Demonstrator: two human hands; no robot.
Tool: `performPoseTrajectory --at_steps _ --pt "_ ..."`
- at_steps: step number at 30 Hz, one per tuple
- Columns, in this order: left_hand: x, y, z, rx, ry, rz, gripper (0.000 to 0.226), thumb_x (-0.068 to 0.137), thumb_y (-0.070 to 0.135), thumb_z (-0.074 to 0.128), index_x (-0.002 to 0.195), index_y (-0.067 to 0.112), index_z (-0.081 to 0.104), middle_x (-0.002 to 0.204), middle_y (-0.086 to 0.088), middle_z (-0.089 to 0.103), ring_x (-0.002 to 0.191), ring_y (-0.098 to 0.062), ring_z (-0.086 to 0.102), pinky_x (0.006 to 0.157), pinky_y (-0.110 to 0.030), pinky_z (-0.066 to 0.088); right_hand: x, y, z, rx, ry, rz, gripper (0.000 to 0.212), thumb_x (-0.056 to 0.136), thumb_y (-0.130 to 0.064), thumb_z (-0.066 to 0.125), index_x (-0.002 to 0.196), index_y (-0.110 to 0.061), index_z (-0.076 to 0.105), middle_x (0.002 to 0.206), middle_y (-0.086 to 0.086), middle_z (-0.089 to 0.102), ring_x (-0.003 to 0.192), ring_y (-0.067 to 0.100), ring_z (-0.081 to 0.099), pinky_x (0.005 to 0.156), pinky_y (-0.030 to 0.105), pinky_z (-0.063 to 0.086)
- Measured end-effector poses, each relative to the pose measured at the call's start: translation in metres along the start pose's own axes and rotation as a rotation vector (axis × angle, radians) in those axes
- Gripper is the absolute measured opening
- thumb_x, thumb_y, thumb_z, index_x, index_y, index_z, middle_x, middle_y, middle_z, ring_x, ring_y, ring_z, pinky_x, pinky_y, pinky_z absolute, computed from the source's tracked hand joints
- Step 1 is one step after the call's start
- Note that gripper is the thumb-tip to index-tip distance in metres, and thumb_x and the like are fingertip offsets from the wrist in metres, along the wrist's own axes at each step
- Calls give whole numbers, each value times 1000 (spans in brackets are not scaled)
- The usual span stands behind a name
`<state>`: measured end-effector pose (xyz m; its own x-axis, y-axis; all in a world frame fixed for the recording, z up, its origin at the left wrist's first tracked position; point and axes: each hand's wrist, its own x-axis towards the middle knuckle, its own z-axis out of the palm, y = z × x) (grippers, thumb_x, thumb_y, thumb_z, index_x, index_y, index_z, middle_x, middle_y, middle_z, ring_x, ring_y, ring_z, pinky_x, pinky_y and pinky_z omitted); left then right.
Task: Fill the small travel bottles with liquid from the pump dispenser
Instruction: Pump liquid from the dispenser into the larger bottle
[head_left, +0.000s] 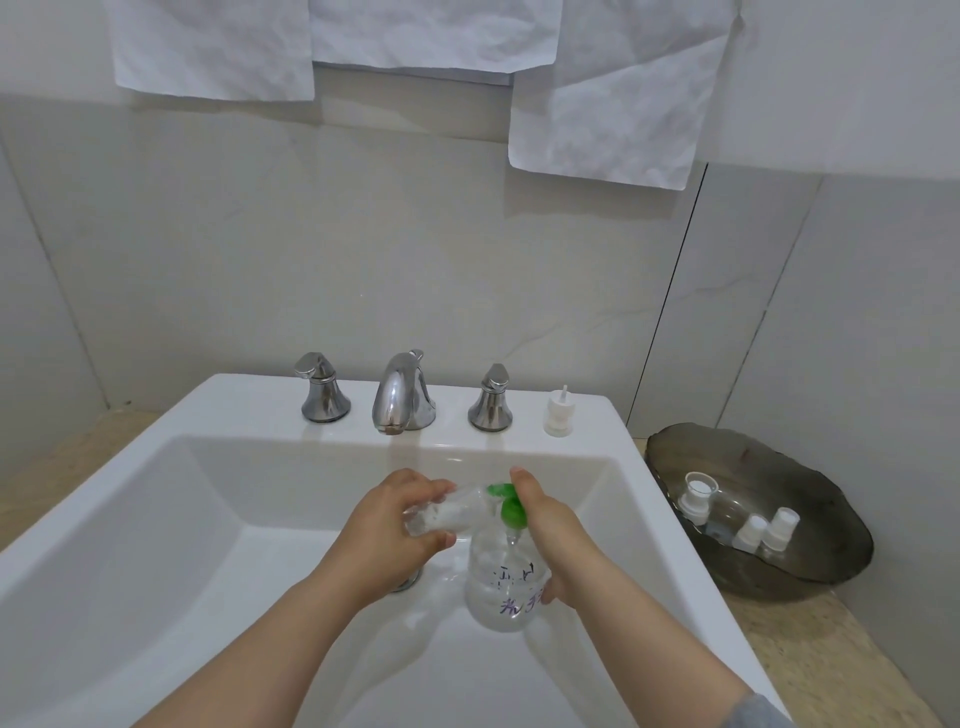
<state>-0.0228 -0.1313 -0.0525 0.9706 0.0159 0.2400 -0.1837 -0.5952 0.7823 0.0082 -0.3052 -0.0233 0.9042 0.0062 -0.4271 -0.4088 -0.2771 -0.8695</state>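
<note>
both forearms reach in from the bottom edge and meet over the middle of the white sink (249, 402). the left hand (387, 519) is curled round a small travel bottle (449, 512): its fingers wrap over the top and its thumb presses from below. the clear bottle lies almost on its side, with its open end pointing right, up against the green pump head (509, 506).

the right hand (548, 525) grips the pump dispenser (501, 587), a clear rounded bottle with handwriting on it, held above the basin just right of the drain. its lower fingertips (550, 592) curl round the bottle's body, and 1 digit stretches up over the green pump head. i cannot tell whether that digit is pushing down. a grey sleeve (763, 712) shows at the right wrist's far end.

on the sink's back ledge stand a chrome faucet (402, 397) between 2 chrome handles, 1 to the left (319, 389) and 1 to the right (492, 400). a loose white pump top (558, 415) stands just right of the right handle.

a dark glass dish (815, 499) sits on the counter to the right of the sink. it holds 3 white-capped small bottles: 1 (698, 496) at the back and 2 close together nearer the front (750, 532) (782, 527).

crumpled white paper sheets (613, 104) hang on the wall above.
</note>
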Motion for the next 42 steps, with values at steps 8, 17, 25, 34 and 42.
performPoseTrajectory --at_steps 8,17,25,34,42 --pt "3 2 -4 -33 39 27 43 73 12 78 110 30 66 101 10 57 93 -1 56 75 2 35 1 0 -1 59 -46 74 66 90 -69 36 134 -22 46 130 8 46 132 35 38 106 49 30" --pt "4 1 -4 -10 51 40 44 73 14 78 111 33 65 101 12 57 93 -4 56 77 -2 36 3 -1 -2 80 -38 46 62 91 -66 39 130 -19 49 119 6 46 128 31 41 106 43 29" --pt "3 0 -2 -6 40 23 45 74 15 77 113 32 65 101 12 56 94 -4 56 77 -3 36 0 -1 -2 85 -19 32 42 92 -59 45 103 -18 49 99 4 46 94 23 41 85 37 31" --pt "0 -1 1 21 19 17 44 74 14 77 114 29 65 101 13 55 93 4 53 74 2 33 1 -1 -1 36 -2 -28 40 96 -53 43 95 -16 57 85 -2 51 82 23 45 82 38 38" --pt "2 1 0 -18 26 18 43 74 12 77 112 29 66 100 11 56 92 7 52 74 3 34 9 6 -2 4 -10 -32 44 94 -61 38 85 -21 53 91 1 53 94 27 49 89 37 39"
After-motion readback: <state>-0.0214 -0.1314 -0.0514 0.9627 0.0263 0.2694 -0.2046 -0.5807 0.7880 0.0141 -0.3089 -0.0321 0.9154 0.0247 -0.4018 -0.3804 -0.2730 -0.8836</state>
